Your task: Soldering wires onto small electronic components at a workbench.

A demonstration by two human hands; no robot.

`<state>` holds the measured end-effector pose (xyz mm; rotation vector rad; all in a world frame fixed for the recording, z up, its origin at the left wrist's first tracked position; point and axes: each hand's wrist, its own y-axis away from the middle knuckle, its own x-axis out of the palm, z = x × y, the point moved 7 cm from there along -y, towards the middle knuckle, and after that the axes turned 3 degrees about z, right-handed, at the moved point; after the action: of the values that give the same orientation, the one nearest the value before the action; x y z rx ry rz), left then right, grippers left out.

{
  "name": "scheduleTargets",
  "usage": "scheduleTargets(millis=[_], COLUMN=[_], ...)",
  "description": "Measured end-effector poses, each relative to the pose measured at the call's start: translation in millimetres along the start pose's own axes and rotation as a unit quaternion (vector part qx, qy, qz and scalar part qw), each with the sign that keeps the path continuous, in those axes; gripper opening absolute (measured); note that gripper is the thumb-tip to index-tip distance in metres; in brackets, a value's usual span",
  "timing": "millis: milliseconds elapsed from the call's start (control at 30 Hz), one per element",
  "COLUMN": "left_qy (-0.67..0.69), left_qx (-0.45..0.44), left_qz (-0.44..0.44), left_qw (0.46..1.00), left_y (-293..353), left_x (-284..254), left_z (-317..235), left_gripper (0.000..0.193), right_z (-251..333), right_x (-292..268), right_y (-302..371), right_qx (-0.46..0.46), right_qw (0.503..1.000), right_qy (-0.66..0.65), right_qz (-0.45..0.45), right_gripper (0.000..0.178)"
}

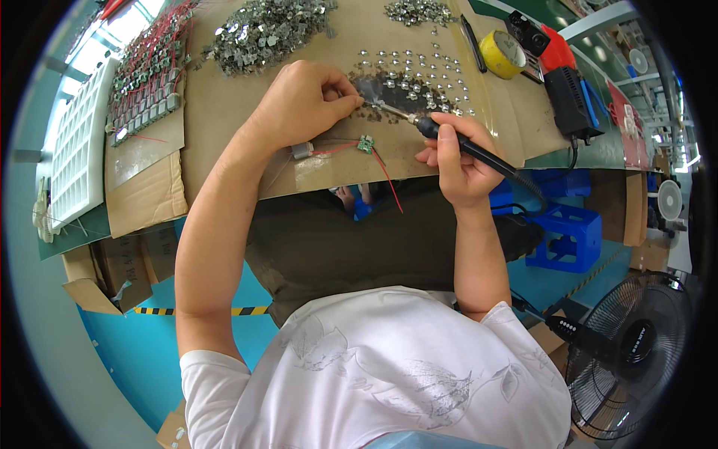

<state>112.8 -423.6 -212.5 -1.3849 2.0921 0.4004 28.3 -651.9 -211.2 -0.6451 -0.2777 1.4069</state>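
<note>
In my right hand (465, 159) is a soldering iron (479, 152), gripped like a pen with its metal tip pointing left. The tip reaches a dark scorched patch (396, 91) on the cardboard mat, among rows of small shiny metal pieces (411, 66). My left hand (313, 101) is closed in a pinch near that tip; whatever its fingertips hold is too small to make out. Just below the left hand lie a small silvery motor-like part (302, 150) and a little green circuit board (366, 144), joined by red wire. Another red wire (389, 181) hangs from the board over the table edge.
Heaped metal tabs (265, 34) lie at the back, with rows of wired parts (146, 82) and a white gridded tray (78, 142) to the left. Yellow tape (502, 55), a black pen (473, 43) and a black soldering station (572, 101) stand right. A fan (628, 352) is lower right.
</note>
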Motion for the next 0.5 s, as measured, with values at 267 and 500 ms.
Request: scheduleTargets(millis=[267, 500], left_qy=[0.187, -0.016], left_qx=[-0.105, 0.149], left_qz=[-0.096, -0.099], left_qw=[0.972, 0.984], left_y=[17, 58], left_x=[-32, -4], left_z=[-16, -61], left_gripper=[0.022, 0.031], right_z=[3, 19], right_x=[-3, 27], right_y=[-1, 0], right_qx=[-0.024, -0.063], right_qw=[1.0, 0.989], right_qy=[-0.014, 0.06], right_qz=[-0.011, 0.118], right_gripper=[0.017, 0.024])
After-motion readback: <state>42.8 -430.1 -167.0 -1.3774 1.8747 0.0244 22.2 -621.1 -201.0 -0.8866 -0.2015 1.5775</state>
